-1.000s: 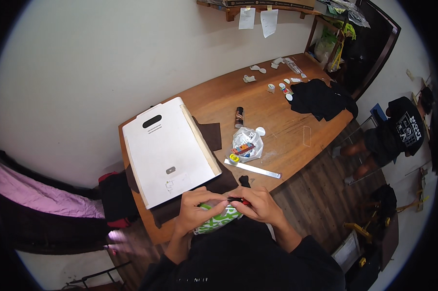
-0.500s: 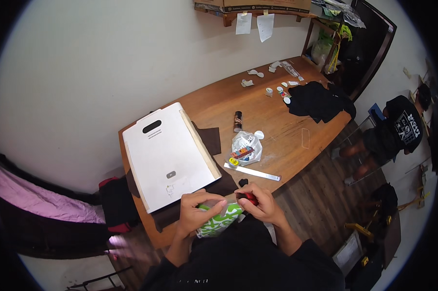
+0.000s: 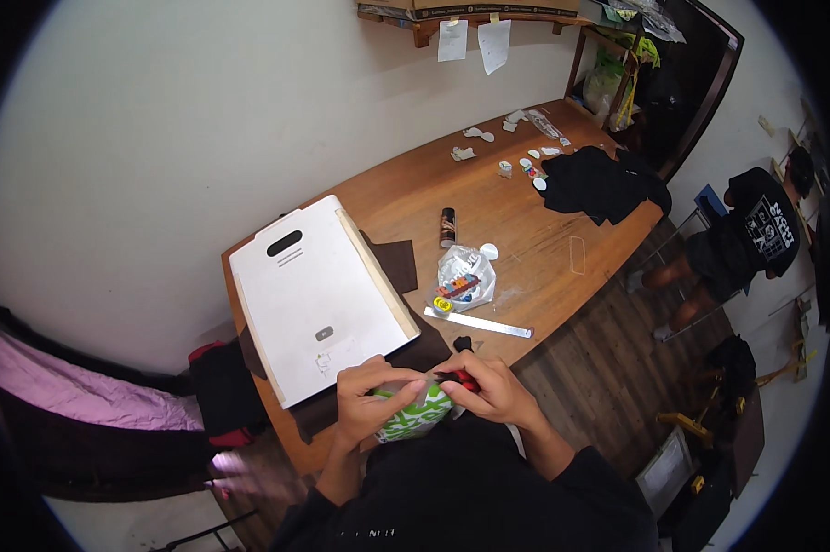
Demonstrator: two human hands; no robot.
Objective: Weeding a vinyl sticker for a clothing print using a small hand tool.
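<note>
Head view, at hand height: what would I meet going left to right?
Crumpled pink cloth, black fabric item with red edging, white rectangular panel, left hand, green-and-white patterned packet, small red-and-black object, right hand

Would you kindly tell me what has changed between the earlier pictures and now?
The right hand, gripping a red-and-black object, had drawn away rightward in the middle picture and is now back close to the left hand. Neither let go; the left keeps the green-and-white packet. The white panel, ruler and plastic bag stayed put.
</note>
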